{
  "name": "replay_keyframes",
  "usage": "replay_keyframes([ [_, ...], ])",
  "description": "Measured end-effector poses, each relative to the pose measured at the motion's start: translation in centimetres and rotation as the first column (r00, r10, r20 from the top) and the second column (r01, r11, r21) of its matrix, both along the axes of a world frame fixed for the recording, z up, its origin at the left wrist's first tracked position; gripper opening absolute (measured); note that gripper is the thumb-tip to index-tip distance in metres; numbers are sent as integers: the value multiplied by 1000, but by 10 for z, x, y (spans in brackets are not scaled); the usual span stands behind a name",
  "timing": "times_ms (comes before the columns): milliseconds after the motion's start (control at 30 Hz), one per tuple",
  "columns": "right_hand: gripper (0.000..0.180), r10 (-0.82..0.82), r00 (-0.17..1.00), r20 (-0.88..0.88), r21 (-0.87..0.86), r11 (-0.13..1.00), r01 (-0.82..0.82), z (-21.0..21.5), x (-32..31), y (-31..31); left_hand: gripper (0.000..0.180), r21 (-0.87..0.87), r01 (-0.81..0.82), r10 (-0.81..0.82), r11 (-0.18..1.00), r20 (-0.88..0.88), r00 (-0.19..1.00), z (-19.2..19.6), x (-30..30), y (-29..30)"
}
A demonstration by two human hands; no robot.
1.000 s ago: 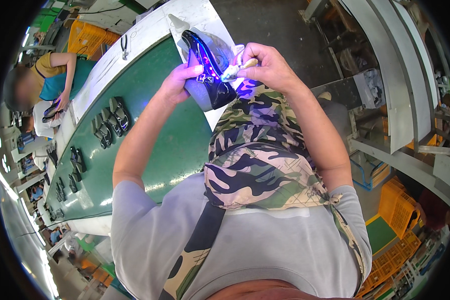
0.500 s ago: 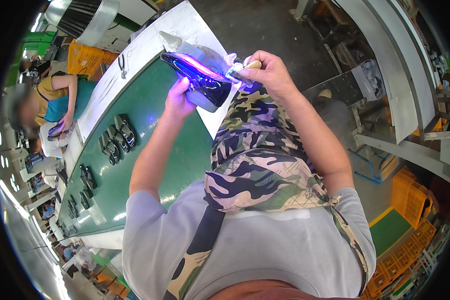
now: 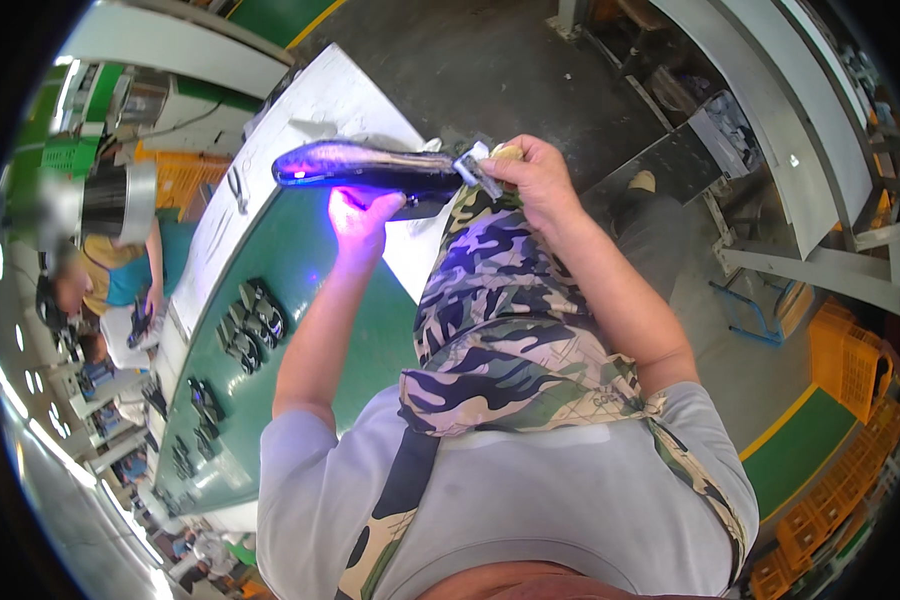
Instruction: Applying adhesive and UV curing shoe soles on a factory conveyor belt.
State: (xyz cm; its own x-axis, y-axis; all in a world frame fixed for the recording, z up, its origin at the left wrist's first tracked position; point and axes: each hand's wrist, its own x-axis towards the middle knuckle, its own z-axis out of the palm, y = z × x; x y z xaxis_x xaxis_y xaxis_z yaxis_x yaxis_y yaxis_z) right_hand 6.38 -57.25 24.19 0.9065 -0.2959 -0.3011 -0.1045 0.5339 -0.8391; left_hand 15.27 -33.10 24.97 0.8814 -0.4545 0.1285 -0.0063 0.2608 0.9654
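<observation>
A glossy black shoe [image 3: 370, 172] lies sideways before me, its toe to the left, violet light shining on its upper. My left hand [image 3: 362, 225] grips it from beneath, thumb along the near side. Close to the shoe's right end, my right hand [image 3: 538, 182] pinches a small crumpled whitish piece [image 3: 477, 168] with a tan bit by the fingers; whether it is cloth I cannot make out. The piece touches or nearly touches the shoe. Beneath them is the white edge of the workbench [image 3: 315, 95].
Several dark shoes [image 3: 260, 312] stand in rows on the green bench top [image 3: 305, 235]. Pliers [image 3: 237, 188] lie on its white border. Another person [image 3: 105, 275] works across the bench at left. Orange crates [image 3: 845, 350] and a blue-framed trolley [image 3: 755, 310] stand at right.
The shoe has been turned and levelled, its toe swinging left and down. My right hand has moved slightly right and down, still holding the whitish piece. The view has shifted.
</observation>
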Motion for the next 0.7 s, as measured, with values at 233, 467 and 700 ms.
replay_keyframes([
  [233, 16, -140, 988, 64, 386, 916, 105, -13, -5, -56, 63, 251, -10, -14, 968, 93, 996, 32, 5, -79],
  [467, 16, -499, 860, -106, 540, 698, 471, -64, -48, -149, 57, 215, 133, -174, 968, 187, 967, 97, 48, -229],
  [700, 16, -560, 806, -193, 579, 598, 554, -145, -78, -180, 41, 268, 247, -331, 931, 340, 880, 198, 89, -452],
])
